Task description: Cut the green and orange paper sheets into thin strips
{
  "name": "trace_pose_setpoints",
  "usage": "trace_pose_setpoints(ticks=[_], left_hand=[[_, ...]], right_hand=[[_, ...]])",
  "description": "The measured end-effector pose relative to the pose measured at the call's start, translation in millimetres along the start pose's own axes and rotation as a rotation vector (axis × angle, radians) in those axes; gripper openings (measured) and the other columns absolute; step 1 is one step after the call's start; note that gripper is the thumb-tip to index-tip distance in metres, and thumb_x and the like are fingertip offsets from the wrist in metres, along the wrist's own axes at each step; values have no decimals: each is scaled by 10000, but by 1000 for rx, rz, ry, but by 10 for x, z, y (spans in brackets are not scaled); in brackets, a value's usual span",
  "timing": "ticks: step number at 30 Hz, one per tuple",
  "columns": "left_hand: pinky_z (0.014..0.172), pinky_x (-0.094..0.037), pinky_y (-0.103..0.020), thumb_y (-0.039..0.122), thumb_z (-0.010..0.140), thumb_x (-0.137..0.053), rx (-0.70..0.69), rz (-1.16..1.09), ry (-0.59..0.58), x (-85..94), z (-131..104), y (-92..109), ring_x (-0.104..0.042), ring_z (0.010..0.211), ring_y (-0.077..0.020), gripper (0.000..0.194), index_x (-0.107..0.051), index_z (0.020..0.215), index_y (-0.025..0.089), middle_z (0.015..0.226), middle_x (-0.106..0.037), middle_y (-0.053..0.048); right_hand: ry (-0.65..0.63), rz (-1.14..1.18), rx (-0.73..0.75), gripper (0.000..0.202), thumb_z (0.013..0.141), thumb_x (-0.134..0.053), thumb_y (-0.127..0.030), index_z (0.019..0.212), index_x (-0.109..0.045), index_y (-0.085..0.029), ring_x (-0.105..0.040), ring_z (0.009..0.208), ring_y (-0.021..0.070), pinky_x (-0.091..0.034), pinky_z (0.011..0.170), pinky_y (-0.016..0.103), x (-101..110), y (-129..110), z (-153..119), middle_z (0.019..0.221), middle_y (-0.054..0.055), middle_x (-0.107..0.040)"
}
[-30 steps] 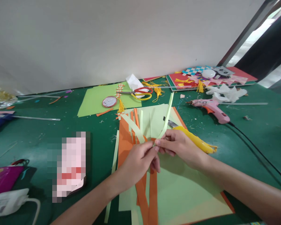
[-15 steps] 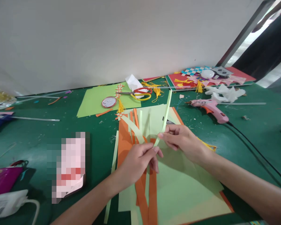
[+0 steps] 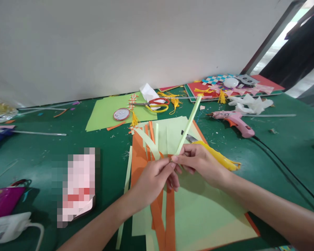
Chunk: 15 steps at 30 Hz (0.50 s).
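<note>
A narrow pale green paper strip [image 3: 189, 125] rises from between my two hands, its free end pointing up and to the right. My left hand [image 3: 158, 174] pinches the strip's lower end between thumb and fingers. Close against it, my right hand [image 3: 199, 161] pinches the same strip, fingertips nearly touching those of the left. Beneath both hands lie pale green sheets [image 3: 211, 216] and orange strips [image 3: 170, 223]. A yellow-handled cutter [image 3: 219, 156] rests just beyond my right hand.
Scissors [image 3: 157, 104] and a round red-rimmed lid [image 3: 121, 114] lie on a green sheet [image 3: 98, 113]. A pink glue gun [image 3: 237, 122] with a black cord is at right. On the left are a blurred-out pink object [image 3: 80, 188] and a white plug [image 3: 9, 226].
My right hand has moved down and left along the strip, closer to my left hand. The strip leans further right, and the yellow cutter is more exposed.
</note>
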State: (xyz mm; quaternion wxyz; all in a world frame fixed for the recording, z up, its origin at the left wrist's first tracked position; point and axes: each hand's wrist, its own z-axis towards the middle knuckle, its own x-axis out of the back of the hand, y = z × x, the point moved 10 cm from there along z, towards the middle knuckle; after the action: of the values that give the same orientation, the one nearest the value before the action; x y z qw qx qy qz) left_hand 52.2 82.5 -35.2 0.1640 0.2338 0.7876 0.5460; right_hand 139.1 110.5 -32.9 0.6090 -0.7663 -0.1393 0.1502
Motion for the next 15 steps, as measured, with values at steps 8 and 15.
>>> trace_pose_setpoints(ticks=[8,15], left_hand=[[546,-460,-213,385,985,-405,11,-7,-27,-12,0,-27,-594,562,-115,342,-541,776,151,627,-613,-19],[545,-456,-203,381,980,-419,16,8,-4,-4,0,-21,-597,569,-110,331,-576,808,147,625,-616,-13]], right_hand=[[137,9,1,321,751,-742,-380,605,-543,-177,-305,442,62,-204,466,261,222,-26,11,436,-72,-415],[124,35,-13,328,742,-752,-367,601,-526,-175,-324,434,56,-209,464,252,201,6,26,434,-75,-429]])
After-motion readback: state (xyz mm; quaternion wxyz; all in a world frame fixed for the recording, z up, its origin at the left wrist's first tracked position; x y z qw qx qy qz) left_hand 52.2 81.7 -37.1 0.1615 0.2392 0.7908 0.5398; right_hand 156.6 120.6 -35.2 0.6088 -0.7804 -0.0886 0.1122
